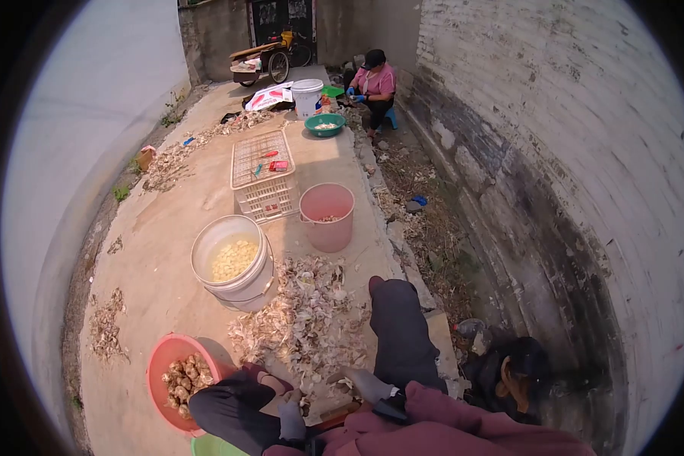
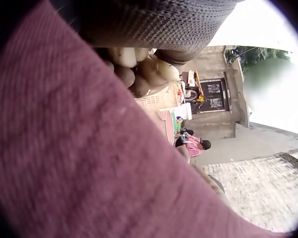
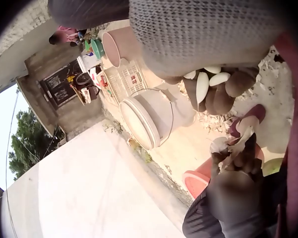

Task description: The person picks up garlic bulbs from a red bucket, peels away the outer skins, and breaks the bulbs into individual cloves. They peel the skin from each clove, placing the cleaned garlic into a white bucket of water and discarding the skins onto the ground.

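My left hand [image 1: 290, 418], in a grey knit glove with bare fingertips, grips partly peeled garlic [image 2: 159, 72]. Papery skin [image 3: 241, 144] hangs off that garlic in the right wrist view. In the head view my right hand [image 1: 368, 384] is just to its right, gloved the same way. Several white peeled garlic cloves [image 3: 202, 87] sit in the right hand's curled fingers [image 3: 221, 99]. A heap of garlic skins [image 1: 304, 319] lies on the ground in front of both hands. By my left knee stands a red basin [image 1: 156, 372] with unpeeled garlic bulbs [image 1: 186, 384].
A white bucket [image 1: 254, 292] holds peeled cloves in water. Behind it are a pink bucket [image 1: 334, 232] and stacked plastic crates [image 1: 262, 171]. Another person [image 1: 376, 80] sits farther back near a green basin [image 1: 325, 131]. Walls run along both sides.
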Demonstrator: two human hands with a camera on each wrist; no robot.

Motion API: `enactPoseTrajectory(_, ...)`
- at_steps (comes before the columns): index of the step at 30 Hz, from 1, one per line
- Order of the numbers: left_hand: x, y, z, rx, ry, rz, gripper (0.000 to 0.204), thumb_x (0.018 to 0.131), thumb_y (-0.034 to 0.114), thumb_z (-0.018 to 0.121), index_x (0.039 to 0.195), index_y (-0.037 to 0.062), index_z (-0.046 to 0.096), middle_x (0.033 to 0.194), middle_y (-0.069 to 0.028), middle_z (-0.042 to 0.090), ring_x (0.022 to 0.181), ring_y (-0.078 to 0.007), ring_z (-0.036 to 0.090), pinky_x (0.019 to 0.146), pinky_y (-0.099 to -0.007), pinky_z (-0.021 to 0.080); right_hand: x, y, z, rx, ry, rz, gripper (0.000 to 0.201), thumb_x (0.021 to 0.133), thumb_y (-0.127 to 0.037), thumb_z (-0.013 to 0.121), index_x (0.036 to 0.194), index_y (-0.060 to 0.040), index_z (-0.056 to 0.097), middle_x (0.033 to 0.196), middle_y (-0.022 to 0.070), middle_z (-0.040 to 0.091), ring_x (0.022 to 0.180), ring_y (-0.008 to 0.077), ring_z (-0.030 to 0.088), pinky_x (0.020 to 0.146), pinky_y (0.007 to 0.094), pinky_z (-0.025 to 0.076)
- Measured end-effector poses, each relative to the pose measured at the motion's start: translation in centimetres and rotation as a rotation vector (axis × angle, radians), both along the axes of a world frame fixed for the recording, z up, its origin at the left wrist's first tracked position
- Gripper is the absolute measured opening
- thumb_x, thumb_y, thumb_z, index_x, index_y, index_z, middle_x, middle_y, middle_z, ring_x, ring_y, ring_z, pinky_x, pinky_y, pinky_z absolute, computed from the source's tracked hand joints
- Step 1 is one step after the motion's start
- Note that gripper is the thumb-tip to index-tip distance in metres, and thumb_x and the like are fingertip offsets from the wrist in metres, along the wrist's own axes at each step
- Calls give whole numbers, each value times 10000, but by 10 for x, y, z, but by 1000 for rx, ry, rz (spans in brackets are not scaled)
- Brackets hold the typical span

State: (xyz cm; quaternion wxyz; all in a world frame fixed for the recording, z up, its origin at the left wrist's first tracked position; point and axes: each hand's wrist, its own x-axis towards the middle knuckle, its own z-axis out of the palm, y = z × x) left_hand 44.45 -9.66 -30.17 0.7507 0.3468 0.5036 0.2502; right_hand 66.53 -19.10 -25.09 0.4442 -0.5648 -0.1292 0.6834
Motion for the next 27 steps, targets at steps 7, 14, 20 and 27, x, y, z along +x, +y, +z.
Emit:
enactPoseTrajectory(7, 3, -1, 6, -6, 50, 17, 234, 985, 248, 609, 926, 22, 595, 662, -40, 581, 474, -90, 472, 435, -224, 333, 3, -1, 4, 128, -126, 214, 471, 1073, -332, 303, 1240, -72, 658, 791, -47, 456, 694, 78, 426, 651, 223, 376)
enactPoseTrajectory(14, 4, 3, -5, -8, 61, 10, 226, 975, 253, 615, 936, 31, 601, 673, -30, 586, 489, -91, 484, 439, -231, 347, 4, -4, -5, 348, -345, 307, 372, 1038, -143, 373, 1344, -71, 573, 890, -10, 532, 766, 90, 510, 676, 228, 436)
enactPoseTrajectory(20, 10, 4, 32, 79, 73, -98, 197, 951, 250, 628, 965, 55, 653, 723, 14, 601, 571, -59, 518, 514, -200, 378, 5, 24, 0, 331, 492, -174, 510, 1084, -418, 342, 1351, -29, 536, 1175, 49, 622, 1037, 154, 582, 845, 286, 467)
enactPoseTrajectory(27, 21, -3, 82, 451, 261, -67, 224, 923, 189, 624, 1008, -11, 679, 808, 42, 597, 717, -35, 491, 635, -206, 391, 1, 57, 33, 337, 692, -217, 633, 1065, -494, 329, 1403, 25, 460, 1423, 183, 510, 1292, 280, 525, 1005, 386, 483)
